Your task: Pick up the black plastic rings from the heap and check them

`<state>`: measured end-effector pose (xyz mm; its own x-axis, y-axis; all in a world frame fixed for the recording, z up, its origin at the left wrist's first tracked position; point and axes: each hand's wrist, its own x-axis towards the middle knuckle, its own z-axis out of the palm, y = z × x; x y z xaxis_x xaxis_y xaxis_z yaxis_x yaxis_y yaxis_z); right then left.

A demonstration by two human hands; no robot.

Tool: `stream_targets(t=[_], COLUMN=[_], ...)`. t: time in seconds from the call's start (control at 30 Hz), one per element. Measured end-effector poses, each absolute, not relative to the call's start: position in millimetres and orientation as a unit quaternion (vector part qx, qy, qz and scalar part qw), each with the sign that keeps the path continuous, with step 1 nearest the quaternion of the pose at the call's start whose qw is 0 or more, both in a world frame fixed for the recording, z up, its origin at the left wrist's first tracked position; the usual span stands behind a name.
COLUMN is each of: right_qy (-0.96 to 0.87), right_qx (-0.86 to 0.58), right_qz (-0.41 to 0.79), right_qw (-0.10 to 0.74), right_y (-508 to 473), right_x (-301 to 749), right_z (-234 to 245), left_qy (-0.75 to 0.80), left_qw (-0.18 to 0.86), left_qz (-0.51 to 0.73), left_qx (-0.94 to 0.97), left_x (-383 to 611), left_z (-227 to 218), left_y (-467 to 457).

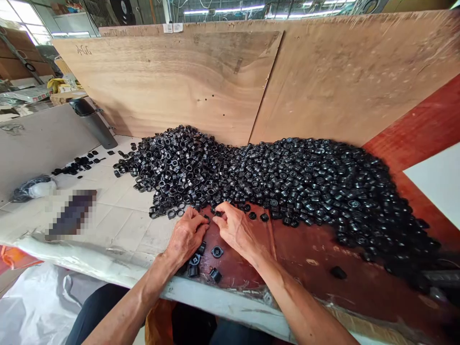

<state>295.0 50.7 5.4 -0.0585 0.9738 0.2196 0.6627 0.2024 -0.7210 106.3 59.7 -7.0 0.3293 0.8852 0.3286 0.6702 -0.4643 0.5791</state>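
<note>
Hundreds of small black plastic parts (273, 182) lie in a long, low heap just ahead of my hands, its long axis running left to right across the work surface. It spreads wide towards my right and ends in a loose edge towards my left. Both hands are at its near edge, side by side and close together, with neither spread. My left hand (186, 237) is curled, its fingers bent down beside a small black ring (206, 218). My right hand (237, 230) is bunched as well, with thumb and forefinger drawn in around a small black piece (218, 213). I cannot tell whether either hand has actually gripped anything. The ring is nearer my left hand, the piece nearer my right. A few loose parts (216, 251) sit apart from the heap, just below my hands on the red-brown board (305, 258), closest to my left wrist. Behind the heap stand plywood sheets (172, 86). Off to the left, on a white tile-patterned surface (122, 215), lie a smaller scatter of black parts (77, 163), a plastic bag (32, 189) and a dark, tilted flask (93, 122).
</note>
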Motion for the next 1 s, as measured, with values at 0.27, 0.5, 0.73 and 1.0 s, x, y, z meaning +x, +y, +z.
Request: stream_targets(t=[0.27,0.5,0.73,1.0], right_qy=[-0.699,-0.669,-0.685,-0.626], right_qx=[-0.497,-0.509,-0.467,-0.511], right_qz=[0.308,0.323,0.317,0.371], right_qw=[0.412,0.435,0.460,0.457], right_y=[47.1,44.5,43.4,41.1], right_x=[290.7,290.7,291.6,290.1], right_z=[20.4,23.3,25.6,26.4], left_qy=[0.490,0.489,0.458,0.420], left_qw=[0.277,0.403,0.468,0.419], left_qz=[0.365,0.434,0.438,0.448], left_qx=[0.742,0.640,0.617,0.669], left_x=[105.1,108.4,107.2,100.7], left_z=[0.0,4.6,7.4,2.4], left_y=[56.1,53.4,53.0,53.5])
